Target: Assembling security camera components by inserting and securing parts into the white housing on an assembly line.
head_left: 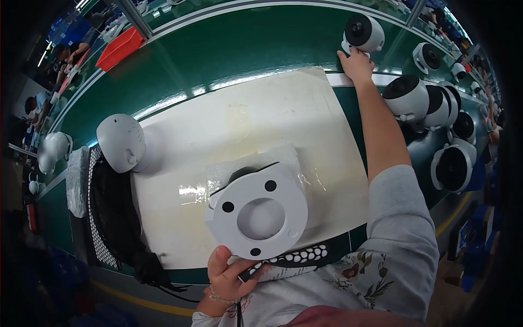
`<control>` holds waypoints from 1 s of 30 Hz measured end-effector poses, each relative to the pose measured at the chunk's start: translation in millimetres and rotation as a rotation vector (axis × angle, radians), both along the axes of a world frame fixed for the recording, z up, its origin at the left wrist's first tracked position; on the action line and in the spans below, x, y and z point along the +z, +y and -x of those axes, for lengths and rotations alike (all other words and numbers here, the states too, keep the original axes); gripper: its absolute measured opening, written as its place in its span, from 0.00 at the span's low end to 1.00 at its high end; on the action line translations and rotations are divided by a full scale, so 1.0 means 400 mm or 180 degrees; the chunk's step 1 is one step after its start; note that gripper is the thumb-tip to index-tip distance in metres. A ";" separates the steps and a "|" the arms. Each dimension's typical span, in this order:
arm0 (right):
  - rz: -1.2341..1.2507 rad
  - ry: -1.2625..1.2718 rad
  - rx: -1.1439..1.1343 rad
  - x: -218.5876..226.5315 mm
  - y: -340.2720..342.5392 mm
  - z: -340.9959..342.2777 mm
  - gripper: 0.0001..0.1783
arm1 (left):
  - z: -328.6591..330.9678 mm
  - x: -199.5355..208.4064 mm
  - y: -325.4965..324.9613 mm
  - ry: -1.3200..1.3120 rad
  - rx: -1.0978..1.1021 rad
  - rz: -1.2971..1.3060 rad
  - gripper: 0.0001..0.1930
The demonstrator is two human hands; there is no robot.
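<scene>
My right hand [357, 66] is stretched far out to the green belt. Its fingers are at the base of a white rounded device with a black face [366, 34], gripping it low down. Near my body, my left hand [226, 275] has its fingers closed on a black strip with white oval dots [305, 255]. The thumb points up beside the lower edge of a second white device [297, 210]. This device lies with its ring-shaped base toward me, showing a round opening and three black dots. Clear bubble wrap [291, 158] lies under it.
A cream mat [185, 125] covers the bench. Another white device [121, 143] stands at its left, beside a black mesh bundle [111, 201]. Several white devices with black faces [406, 98] crowd the right. A red tray [120, 49] is at the far left; other people work beyond.
</scene>
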State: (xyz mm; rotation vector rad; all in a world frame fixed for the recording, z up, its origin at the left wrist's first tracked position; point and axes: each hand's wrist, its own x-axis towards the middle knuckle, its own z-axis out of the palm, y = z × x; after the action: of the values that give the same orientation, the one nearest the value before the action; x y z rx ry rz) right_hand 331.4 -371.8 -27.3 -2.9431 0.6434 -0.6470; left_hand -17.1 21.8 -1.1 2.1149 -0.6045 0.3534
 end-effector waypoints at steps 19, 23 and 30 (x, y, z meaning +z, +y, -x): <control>-0.2195 0.0069 0.4074 0.281 0.286 0.770 0.17 | -0.030 -0.007 -0.020 -0.0397 0.0110 0.0583 0.10; -0.2733 -0.1757 0.5432 0.370 0.360 0.892 0.12 | -0.042 0.013 -0.036 -0.0315 -0.0028 0.0741 0.09; -0.4569 -0.4528 0.6827 0.351 0.420 0.937 0.13 | -0.044 -0.001 -0.028 -0.0578 -0.0045 0.0606 0.09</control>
State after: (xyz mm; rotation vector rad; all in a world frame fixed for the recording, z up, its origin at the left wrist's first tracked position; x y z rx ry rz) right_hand -43.6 -203.7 113.2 -0.2843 -1.2920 -0.7876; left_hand 0.4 10.8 -1.3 1.9082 -0.6630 0.5770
